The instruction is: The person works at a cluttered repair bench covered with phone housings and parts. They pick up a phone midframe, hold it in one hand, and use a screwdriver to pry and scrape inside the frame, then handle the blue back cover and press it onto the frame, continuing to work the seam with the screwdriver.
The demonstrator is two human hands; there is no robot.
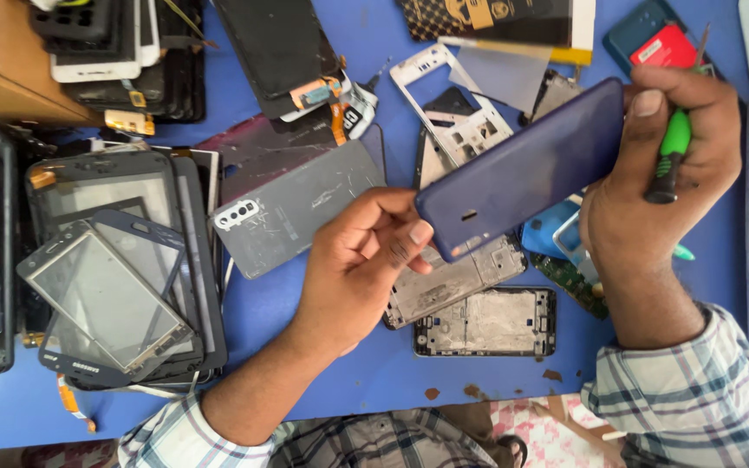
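Your hands, left (366, 251) and right (661, 173), are clamping the blue phone back cover (522, 169) between them, right also gripping the green screwdriver (671, 156); prying likely follows.

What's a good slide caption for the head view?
Both hands hold a blue phone back cover above a blue table strewn with phone parts; the right hand also grips a green-handled screwdriver.

Stacked glass panels (106, 286), perhaps touchscreens; grey cover (296, 208).

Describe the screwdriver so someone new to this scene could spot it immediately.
Start at the blue table and go to its upper right, where the right hand grips one end of a dark blue phone back cover. The screwdriver sits in that fist, the only bright green-and-black handle there.
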